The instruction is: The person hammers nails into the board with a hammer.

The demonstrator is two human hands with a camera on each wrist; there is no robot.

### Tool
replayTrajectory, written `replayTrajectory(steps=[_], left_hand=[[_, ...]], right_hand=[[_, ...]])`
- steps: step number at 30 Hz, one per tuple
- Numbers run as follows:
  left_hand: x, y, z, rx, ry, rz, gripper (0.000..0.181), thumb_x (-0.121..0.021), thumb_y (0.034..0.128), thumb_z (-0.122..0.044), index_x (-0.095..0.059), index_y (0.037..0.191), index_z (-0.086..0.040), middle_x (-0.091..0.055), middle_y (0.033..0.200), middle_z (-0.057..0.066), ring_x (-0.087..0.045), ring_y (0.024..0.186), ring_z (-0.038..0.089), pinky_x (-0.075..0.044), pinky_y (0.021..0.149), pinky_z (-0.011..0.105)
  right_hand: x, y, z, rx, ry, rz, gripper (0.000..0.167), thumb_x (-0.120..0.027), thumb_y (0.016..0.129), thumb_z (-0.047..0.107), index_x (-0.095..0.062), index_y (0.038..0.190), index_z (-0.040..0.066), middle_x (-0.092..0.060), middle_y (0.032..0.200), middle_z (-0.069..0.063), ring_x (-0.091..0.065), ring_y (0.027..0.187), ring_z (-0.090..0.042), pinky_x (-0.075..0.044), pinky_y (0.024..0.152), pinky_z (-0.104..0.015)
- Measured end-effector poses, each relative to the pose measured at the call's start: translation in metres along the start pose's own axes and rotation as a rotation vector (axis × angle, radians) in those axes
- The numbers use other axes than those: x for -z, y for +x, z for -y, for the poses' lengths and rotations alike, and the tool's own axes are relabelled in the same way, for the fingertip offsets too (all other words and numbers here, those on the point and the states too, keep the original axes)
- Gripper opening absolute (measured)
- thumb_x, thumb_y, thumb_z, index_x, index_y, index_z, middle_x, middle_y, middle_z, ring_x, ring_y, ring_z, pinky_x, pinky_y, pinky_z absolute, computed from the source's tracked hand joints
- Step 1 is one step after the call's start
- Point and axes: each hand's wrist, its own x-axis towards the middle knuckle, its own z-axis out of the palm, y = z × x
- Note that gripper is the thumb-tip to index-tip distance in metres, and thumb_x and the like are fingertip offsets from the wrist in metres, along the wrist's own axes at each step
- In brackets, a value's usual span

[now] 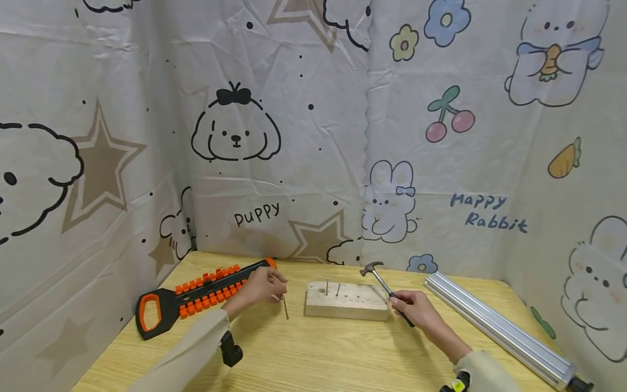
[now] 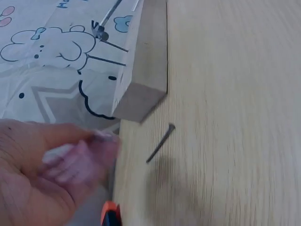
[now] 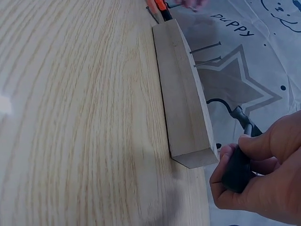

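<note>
My right hand grips the black handle of a hammer, its head raised near the right end of a wooden block. Two nails stand upright near the block's left end. In the right wrist view, the right hand curls round the handle. A loose nail lies on the table left of the block. Beside it, my left hand is above the table with bent fingers; in the left wrist view, thumb and fingertips of this hand come together, blurred. Whether they pinch anything is unclear.
A black and orange rack lies on the table at the left, partly behind the left hand. A long silver metal bar lies along the right side. Printed cloth hangs behind the table.
</note>
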Motion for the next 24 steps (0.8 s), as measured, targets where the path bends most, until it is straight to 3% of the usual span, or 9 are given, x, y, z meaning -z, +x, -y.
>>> replayTrajectory(steps=[3,7,12,17,22,24], left_hand=[[-0.008,0.01,-0.001,-0.098,-0.082,0.001,0.027,-0.066,0.0992,0.003,-0.061,0.123,0.014,-0.072,0.107,0.032,-0.075,0.091,0.043,-0.063,0.078,0.05],[-0.023,0.023,-0.003,-0.199,-0.135,-0.05,0.023,-0.068,0.0992,0.002,-0.065,0.12,0.013,-0.072,0.107,0.029,-0.073,0.095,0.045,-0.063,0.082,0.05],[-0.044,0.038,-0.012,-0.244,-0.267,-0.105,0.022,-0.071,0.0966,0.003,-0.065,0.115,0.014,-0.07,0.111,0.033,-0.073,0.097,0.043,-0.063,0.084,0.045],[-0.064,0.049,-0.022,-0.261,-0.383,-0.075,0.023,-0.068,0.0978,0.006,-0.059,0.116,0.016,-0.066,0.114,0.036,-0.074,0.097,0.033,-0.062,0.087,0.039],[-0.087,0.058,-0.026,-0.304,-0.355,-0.065,0.027,-0.069,0.0974,0.004,-0.061,0.121,0.012,-0.067,0.116,0.035,-0.074,0.099,0.031,-0.061,0.084,0.027],[-0.094,0.061,-0.027,-0.327,-0.31,-0.071,0.028,-0.071,0.0973,0.002,-0.063,0.123,0.01,-0.069,0.116,0.032,-0.074,0.101,0.035,-0.061,0.086,0.032]], right_hand=[[0.001,0.0,0.001,0.012,-0.044,-0.005,0.029,-0.062,0.104,0.006,-0.067,0.122,-0.017,-0.074,0.098,-0.019,-0.068,0.084,-0.02,-0.056,0.07,-0.029],[0.001,0.0,0.003,0.022,-0.09,-0.015,0.028,-0.067,0.102,0.006,-0.07,0.122,-0.013,-0.075,0.105,-0.021,-0.069,0.087,-0.021,-0.059,0.073,-0.033],[0.002,0.003,0.006,0.068,-0.128,-0.037,0.025,-0.07,0.099,0.004,-0.073,0.118,-0.011,-0.075,0.105,-0.021,-0.065,0.084,-0.017,-0.056,0.069,-0.028],[0.004,0.003,0.006,0.103,-0.168,-0.058,0.024,-0.07,0.099,0.004,-0.073,0.118,-0.011,-0.075,0.105,-0.021,-0.064,0.083,-0.016,-0.052,0.066,-0.024],[0.005,0.003,0.004,0.101,-0.173,-0.072,0.025,-0.07,0.099,0.004,-0.073,0.118,-0.011,-0.076,0.105,-0.02,-0.065,0.083,-0.017,-0.052,0.065,-0.024],[0.004,0.004,0.004,0.108,-0.172,-0.076,0.025,-0.07,0.099,0.005,-0.073,0.118,-0.01,-0.076,0.104,-0.019,-0.065,0.082,-0.017,-0.051,0.065,-0.024]])
